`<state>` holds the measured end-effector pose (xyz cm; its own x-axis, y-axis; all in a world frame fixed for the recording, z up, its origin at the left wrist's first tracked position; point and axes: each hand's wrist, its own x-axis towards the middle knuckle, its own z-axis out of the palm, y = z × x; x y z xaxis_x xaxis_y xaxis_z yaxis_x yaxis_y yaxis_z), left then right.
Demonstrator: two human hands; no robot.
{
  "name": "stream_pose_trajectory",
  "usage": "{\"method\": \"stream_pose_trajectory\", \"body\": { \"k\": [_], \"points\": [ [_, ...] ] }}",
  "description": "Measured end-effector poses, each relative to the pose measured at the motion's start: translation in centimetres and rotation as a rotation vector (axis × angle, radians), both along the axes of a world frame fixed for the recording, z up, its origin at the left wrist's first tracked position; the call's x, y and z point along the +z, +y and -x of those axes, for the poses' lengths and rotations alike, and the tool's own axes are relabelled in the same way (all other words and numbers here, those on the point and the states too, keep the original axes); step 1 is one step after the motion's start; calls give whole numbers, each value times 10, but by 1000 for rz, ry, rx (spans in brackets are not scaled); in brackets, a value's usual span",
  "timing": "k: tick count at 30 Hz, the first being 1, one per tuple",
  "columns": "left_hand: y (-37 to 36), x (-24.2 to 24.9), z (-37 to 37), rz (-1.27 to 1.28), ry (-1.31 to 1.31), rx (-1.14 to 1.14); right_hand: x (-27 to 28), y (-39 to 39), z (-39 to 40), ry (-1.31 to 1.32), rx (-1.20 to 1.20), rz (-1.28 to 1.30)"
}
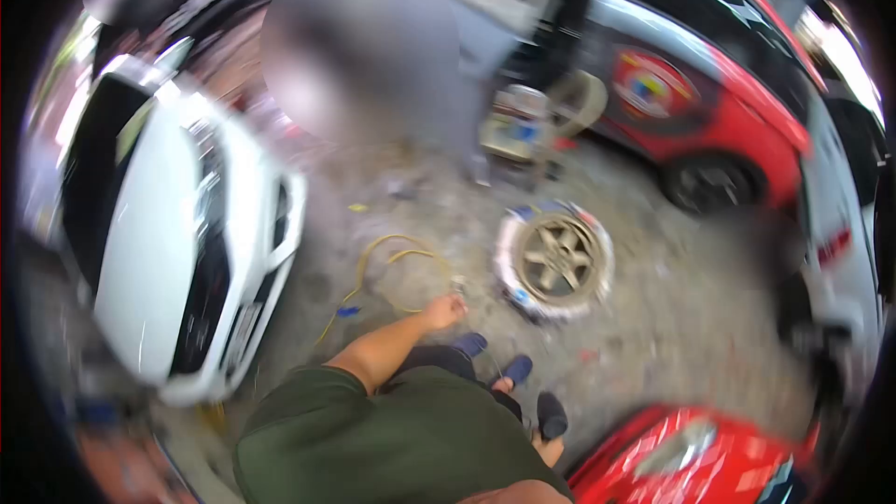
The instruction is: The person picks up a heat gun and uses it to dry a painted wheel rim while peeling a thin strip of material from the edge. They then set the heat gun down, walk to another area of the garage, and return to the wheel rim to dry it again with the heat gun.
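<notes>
My left hand (446, 311) is out in front of my body with its fingers curled closed. A small pale thing (457, 286) shows at its fingertips, too blurred to name. Beyond that hand, a yellow hose (392, 241) lies in loops on the floor. My right hand (549, 450) is low by my right side, closed on a dark grey rounded thing (552, 415) whose kind I cannot make out. Ahead and to the right, a wheel with a gold-beige spoked rim (532, 259) lies flat, its tyre covered with pale paper or plastic (509, 247).
A white car (154, 243) stands at the left. A red and grey car (747, 112) is at the upper right, and a red car's front (672, 457) is close at the lower right. Beyond the wheel stands a cluttered small stand (513, 126). A blurred patch covers the top middle.
</notes>
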<state>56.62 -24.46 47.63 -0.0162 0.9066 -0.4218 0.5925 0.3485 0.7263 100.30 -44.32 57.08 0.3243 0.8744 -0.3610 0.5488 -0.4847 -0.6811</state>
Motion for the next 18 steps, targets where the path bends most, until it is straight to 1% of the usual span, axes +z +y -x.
{"method": "stream_pose_trajectory", "body": {
  "k": [2, 3, 5, 7, 8, 9, 11, 13, 15, 16, 17, 18],
  "points": [
    [-71, 0, 32, -17, 74, 302, -39, 23, -37, -67, 185, 101],
    [-106, 8, 34, -22, 99, 431, -55, 37, -56, -137, 267, 143],
    [-192, 33, 38, 125, 186, 690, -91, 68, -87, -291, 380, 193],
    [-286, 47, 31, 281, 227, 914, -121, 107, -119, -275, 513, 188],
    [-338, 47, 15, 288, 305, 1024, -117, 129, -114, -298, 554, 200],
    [-384, 41, -8, 363, 311, 1187, -114, 150, -109, -315, 591, 206],
    [-463, 36, -62, 533, 317, 1334, -107, 184, -92, -346, 660, 200],
    [-519, 24, -130, 665, 322, 1250, -99, 212, -70, -361, 730, 182],
    [-543, 7, -203, 807, 234, 1095, -92, 235, -54, -391, 810, 154],
    [-544, -1, -230, 762, 129, 861, -89, 245, -44, -402, 854, 137],
    [-543, -12, -261, 740, 41, 807, -85, 252, -34, -421, 906, 124],
    [-535, -29, -292, 716, -63, 837, -80, 257, -22, -437, 960, 112]
  ]
}}
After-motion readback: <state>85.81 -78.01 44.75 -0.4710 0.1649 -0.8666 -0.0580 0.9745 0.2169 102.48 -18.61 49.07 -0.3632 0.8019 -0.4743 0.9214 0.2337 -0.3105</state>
